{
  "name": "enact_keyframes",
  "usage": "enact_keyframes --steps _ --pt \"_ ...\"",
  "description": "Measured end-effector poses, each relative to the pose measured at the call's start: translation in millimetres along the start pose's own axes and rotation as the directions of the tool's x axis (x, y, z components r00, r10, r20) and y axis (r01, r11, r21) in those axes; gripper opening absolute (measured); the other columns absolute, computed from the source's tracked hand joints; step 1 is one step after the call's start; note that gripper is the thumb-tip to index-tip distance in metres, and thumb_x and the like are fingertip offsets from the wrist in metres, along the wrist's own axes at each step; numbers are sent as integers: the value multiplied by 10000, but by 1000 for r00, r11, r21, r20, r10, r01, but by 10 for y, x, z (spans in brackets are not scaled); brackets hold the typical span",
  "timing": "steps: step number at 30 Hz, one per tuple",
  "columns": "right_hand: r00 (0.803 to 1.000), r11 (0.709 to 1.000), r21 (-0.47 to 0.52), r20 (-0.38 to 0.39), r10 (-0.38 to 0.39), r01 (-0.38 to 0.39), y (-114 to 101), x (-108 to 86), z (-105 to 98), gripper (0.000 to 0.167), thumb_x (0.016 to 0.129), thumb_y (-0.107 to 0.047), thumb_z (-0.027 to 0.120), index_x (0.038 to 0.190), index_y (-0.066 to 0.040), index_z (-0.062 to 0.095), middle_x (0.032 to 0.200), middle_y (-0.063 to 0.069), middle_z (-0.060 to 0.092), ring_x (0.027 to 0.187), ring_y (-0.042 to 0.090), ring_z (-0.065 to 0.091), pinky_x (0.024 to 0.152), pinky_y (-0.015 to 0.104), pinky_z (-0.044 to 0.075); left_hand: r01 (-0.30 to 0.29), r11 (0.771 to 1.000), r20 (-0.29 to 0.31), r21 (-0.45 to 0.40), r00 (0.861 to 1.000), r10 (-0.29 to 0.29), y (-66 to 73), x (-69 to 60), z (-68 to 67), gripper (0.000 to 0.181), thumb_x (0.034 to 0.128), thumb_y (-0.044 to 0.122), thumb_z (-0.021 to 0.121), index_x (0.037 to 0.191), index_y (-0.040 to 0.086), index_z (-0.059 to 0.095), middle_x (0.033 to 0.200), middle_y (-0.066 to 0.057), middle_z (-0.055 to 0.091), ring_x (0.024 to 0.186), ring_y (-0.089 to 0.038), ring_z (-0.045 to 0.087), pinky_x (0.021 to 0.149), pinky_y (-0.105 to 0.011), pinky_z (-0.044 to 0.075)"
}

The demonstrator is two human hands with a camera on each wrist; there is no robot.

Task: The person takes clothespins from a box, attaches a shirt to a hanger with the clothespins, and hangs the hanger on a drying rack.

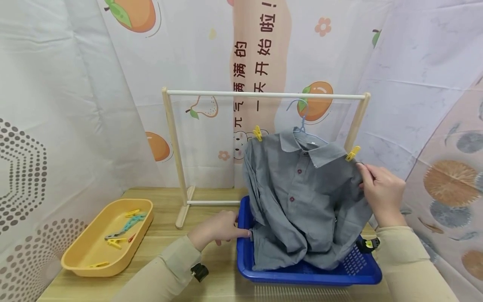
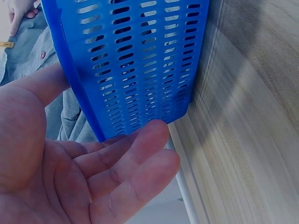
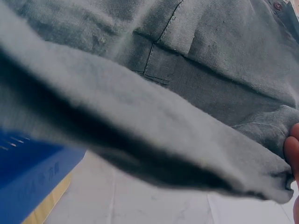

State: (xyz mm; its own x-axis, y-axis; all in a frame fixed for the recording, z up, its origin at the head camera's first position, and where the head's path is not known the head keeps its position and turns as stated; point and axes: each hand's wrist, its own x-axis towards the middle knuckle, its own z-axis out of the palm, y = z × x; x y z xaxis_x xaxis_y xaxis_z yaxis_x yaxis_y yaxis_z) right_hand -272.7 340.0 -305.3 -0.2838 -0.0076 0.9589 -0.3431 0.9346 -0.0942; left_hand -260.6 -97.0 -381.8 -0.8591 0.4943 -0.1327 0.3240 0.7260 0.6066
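A grey shirt on a light blue hanger lies partly in a blue basket, its collar raised toward the rack. Yellow clips sit at both shoulders, one on the left and one on the right. The right hand pinches the cloth just beyond the right clip; in the right wrist view its fingertips hold a fold of shirt. At the basket's left rim, the left hand lays its thumb over the edge. The left wrist view shows loosely bent fingers beside the basket's slotted wall.
Behind the basket stands a rack with a white top bar and wooden posts. On the left of the wooden table, a yellow tray holds several yellow and teal clips. Printed curtains surround the table.
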Motion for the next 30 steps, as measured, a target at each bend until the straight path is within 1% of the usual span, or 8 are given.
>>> enact_keyframes --steps 4,6,10,13,17,20,26,30 --pt "999 1000 9 -21 25 -25 8 8 3 187 923 -157 752 801 -19 785 595 126 659 501 331 611 528 227 351 1 1000 -1 2 1000 -1 6 2 -2 367 888 490 753 891 146 625 619 -31 602 604 -285 679 411 -382 539" --pt "999 1000 9 -27 30 -29 15 14 5 173 910 -133 760 791 -9 779 590 135 655 498 344 606 539 173 321 -1 1000 -3 3 1000 1 4 7 -2 366 889 488 752 902 144 627 617 -29 600 600 -284 678 405 -374 534" --pt "999 1000 8 -36 28 -28 11 25 5 156 897 -100 763 789 13 770 581 153 646 497 359 599 564 127 293 -3 1000 -6 -1 1000 3 0 13 -2 360 890 483 752 918 145 632 619 -30 597 602 -295 679 396 -369 527" --pt "999 1000 5 -23 30 -30 41 19 8 184 916 -129 752 787 0 771 582 140 647 504 346 605 547 158 316 -7 1000 -6 -2 1000 7 2 8 -4 358 888 481 754 915 145 633 615 -30 594 601 -304 680 398 -377 531" --pt "999 999 -17 20 34 -33 97 2 5 246 960 -197 718 797 -23 778 585 108 653 520 319 621 511 256 365 -12 1000 -3 3 1000 12 2 -5 -7 358 889 481 754 913 146 628 608 -24 588 595 -308 679 412 -397 541" --pt "999 999 -22 29 33 -32 109 -2 3 249 967 -205 712 813 -22 783 599 108 662 532 320 628 515 297 385 -15 1000 1 8 1000 15 0 -9 -9 363 892 482 752 915 143 624 596 -19 583 588 -316 679 424 -418 548" --pt "999 999 -11 7 37 -37 132 -6 7 207 939 -188 744 825 -21 791 611 122 671 537 337 633 542 272 376 -13 1000 -3 16 1000 13 13 -15 -20 382 893 497 747 920 136 627 587 -11 574 560 -334 676 448 -458 558" --pt "999 998 -24 19 50 -49 139 -13 1 215 936 -200 749 809 -32 790 599 112 667 537 334 631 534 230 349 -7 999 -8 35 1000 7 13 -16 -13 392 888 517 744 937 144 630 607 -4 562 520 -319 661 429 -433 548"
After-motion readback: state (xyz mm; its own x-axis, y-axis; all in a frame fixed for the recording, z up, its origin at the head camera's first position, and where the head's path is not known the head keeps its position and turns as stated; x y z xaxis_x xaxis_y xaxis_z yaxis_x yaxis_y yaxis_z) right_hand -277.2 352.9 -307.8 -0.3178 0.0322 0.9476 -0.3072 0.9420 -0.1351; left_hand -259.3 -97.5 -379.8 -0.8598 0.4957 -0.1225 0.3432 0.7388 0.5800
